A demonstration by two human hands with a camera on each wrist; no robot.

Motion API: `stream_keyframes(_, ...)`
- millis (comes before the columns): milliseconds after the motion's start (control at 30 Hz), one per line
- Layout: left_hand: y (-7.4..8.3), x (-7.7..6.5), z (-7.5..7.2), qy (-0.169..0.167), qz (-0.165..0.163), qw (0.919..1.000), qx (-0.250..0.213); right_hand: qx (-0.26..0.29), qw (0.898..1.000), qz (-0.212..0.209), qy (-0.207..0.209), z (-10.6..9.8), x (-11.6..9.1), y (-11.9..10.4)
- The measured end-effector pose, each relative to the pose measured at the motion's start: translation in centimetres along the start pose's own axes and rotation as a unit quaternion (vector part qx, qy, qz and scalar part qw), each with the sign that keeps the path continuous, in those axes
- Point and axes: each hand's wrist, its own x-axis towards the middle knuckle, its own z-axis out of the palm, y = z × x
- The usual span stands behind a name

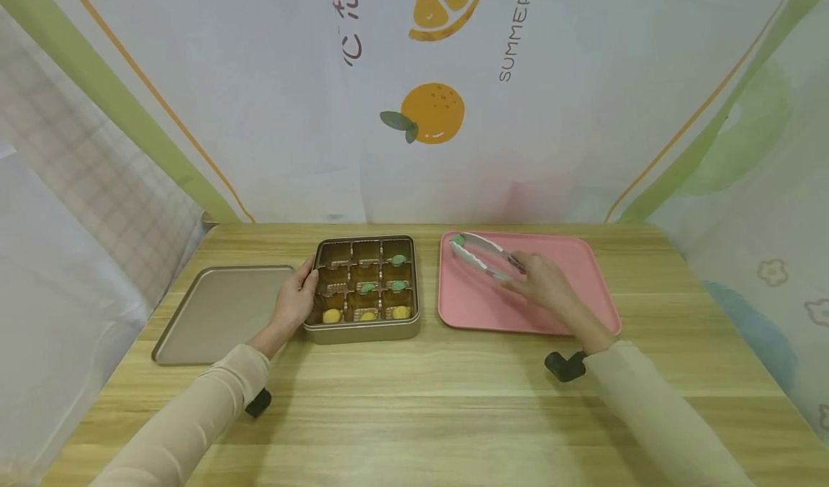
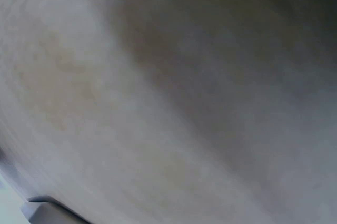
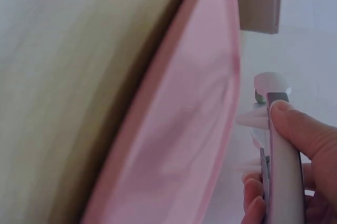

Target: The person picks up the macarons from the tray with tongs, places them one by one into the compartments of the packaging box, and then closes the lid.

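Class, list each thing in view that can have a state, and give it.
Tin: open, six of nine compartments filled
Lid: off, lying flat
Tray: lying flat
Tongs: tips around a green piece
Left hand: touching the tin
Right hand: gripping the tongs

Tongs (image 1: 471, 259), gripped by your right hand (image 1: 544, 282): silvery arms, scalloped pale tips toward upper left, a green piece (image 1: 458, 240) between them, above the pink tray's (image 1: 531, 314) upper-left corner. Box (image 1: 363, 332), your left hand (image 1: 296, 300) touching its left side: open, gold-toned, flat on the counter (image 1: 401, 401), mid-frame. Nine compartments. Bottom row, three yellow pieces (image 1: 332, 316); middle row, two green, centre and right; top right, one green.
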Motion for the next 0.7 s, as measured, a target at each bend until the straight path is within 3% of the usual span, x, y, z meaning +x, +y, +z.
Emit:
stream_keyframes(367,0.1,0.0,0.0,0.002,0.003,1.0,-0.003,0.002,0.999,-0.038,-0.017,-0.8,1.1,-4.2)
stream_keyframes(700,0.1,0.0,0.0,-0.002,-0.006,1.0,-0.001,0.006,0.996,-0.079,-0.038,0.6,2.9,-8.0)
